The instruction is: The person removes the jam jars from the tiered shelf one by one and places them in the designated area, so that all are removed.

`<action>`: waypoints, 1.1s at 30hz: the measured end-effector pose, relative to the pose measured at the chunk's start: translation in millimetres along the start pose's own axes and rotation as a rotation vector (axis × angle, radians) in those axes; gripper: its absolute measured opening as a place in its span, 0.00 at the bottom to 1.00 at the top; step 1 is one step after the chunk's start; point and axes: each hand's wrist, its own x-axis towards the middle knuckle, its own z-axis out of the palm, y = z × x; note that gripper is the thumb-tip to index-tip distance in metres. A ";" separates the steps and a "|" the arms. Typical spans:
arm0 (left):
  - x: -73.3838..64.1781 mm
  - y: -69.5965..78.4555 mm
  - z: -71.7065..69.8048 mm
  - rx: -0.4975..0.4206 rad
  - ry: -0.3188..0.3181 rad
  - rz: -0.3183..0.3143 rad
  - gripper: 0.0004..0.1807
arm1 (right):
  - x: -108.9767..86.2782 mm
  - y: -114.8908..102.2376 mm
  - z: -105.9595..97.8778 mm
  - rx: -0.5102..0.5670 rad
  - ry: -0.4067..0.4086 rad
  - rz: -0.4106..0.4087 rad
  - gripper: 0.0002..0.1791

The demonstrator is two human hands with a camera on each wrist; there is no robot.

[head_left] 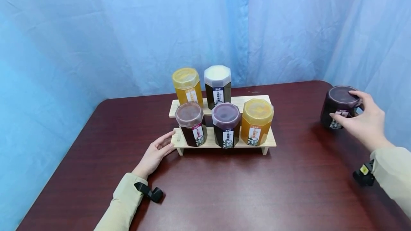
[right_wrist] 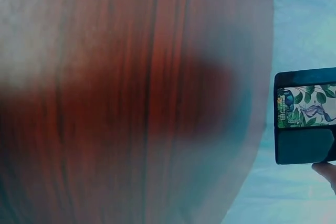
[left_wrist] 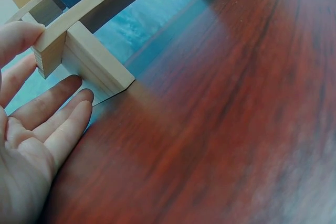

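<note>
Right hand (head_left: 366, 118), right of frame: thumb and fingers clamped on a dark jar (head_left: 330, 104), lid up, label largely uncovered, a span grip presumably suited to its broad body (whether its base bears weight cannot be told). Left hand (head_left: 155, 154), left of centre: thumb and finger pinch the left end of a wooden rack (head_left: 272, 142), probably steadying it. Mid-frame, three front jars (head_left: 226, 126) stand below two rear jars (head_left: 217, 86), stepped apparently for label visibility. Reddish-brown, glossy worktop (head_left: 224, 184); pale-blue curtain (head_left: 144, 27) along upper frame and sides.
</note>
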 end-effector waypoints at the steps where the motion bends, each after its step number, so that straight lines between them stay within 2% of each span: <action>1: -0.1 0.3 0.1 -0.001 0.002 -0.002 0.30 | 0.3 1.3 0.1 -0.006 -0.006 0.002 0.44; 11: -0.5 0.5 0.4 -0.015 -0.005 -0.004 0.30 | 3.9 15.3 5.4 -0.026 -0.058 0.014 0.44; 16: -0.3 0.9 0.6 -0.017 -0.004 -0.002 0.30 | 7.2 26.8 8.1 -0.025 -0.069 0.052 0.45; 18: -0.4 0.8 0.7 -0.018 -0.004 0.002 0.30 | 8.8 30.1 9.1 -0.055 -0.069 0.075 0.45; 28: 0.2 0.7 1.0 -0.005 0.006 0.018 0.30 | 13.5 32.4 3.1 -0.047 -0.151 0.071 0.44; 33: -1.0 1.7 1.2 -0.003 0.009 0.008 0.30 | 16.2 43.0 1.9 -0.055 -0.165 0.094 0.46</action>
